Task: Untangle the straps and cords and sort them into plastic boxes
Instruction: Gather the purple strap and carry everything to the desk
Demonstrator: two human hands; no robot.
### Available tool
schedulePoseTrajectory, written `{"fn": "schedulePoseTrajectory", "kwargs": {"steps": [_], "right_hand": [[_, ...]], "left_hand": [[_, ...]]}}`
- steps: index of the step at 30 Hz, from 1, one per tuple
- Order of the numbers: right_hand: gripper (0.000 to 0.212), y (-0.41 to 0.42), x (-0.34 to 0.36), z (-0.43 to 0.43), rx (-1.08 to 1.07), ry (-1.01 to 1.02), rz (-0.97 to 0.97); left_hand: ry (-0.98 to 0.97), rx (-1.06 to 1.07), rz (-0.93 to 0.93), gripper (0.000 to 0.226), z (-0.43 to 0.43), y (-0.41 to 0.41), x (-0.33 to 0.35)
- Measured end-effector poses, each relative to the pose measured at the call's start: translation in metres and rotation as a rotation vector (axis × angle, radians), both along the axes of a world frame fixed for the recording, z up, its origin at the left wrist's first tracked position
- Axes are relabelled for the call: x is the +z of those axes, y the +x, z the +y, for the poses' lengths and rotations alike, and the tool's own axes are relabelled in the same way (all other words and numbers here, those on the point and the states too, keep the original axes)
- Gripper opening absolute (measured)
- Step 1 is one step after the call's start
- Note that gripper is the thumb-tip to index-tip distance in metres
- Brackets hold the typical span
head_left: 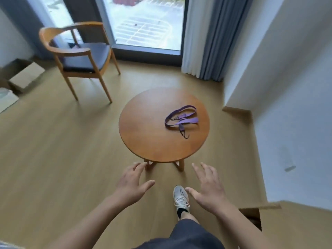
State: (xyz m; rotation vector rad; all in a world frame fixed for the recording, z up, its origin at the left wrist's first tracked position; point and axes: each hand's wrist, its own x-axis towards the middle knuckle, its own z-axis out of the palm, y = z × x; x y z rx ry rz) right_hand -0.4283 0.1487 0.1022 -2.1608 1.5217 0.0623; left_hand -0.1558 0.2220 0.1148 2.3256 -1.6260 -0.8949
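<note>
A purple strap [181,118] lies tangled with a thin dark cord on the right half of a small round wooden table [143,126]. Both my hands hover in the air short of the table's near edge, palms down, fingers spread. My left hand [133,184] is below the table's left side and my right hand [208,187] below its right side. Neither hand holds or touches anything. No plastic box shows in the view.
A wooden armchair [79,56] with a dark cushion stands at the back left by the glass door. Cardboard boxes [21,76] sit at the far left. Curtains [206,38] and a white wall close the right side. My shoe [180,197] is on the wooden floor.
</note>
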Motion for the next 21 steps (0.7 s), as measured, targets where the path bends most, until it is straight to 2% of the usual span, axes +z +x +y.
{"fn": "schedulePoseTrajectory", "kwargs": {"steps": [10, 17, 21], "right_hand": [[0.092, 0.053, -0.043, -0.203, 0.217, 0.155, 0.147], [0.096, 0.109, -0.097, -0.292, 0.276, 0.294, 0.166], [0.107, 0.135, -0.129, -0.326, 0.228, 0.381, 0.188]], "left_hand": [[0.122, 0.129, 0.052, 0.077, -0.156, -0.012, -0.001], [0.171, 0.103, 0.067, 0.075, -0.204, 0.010, -0.028], [0.195, 0.053, 0.075, 0.076, -0.221, 0.035, -0.050]]}}
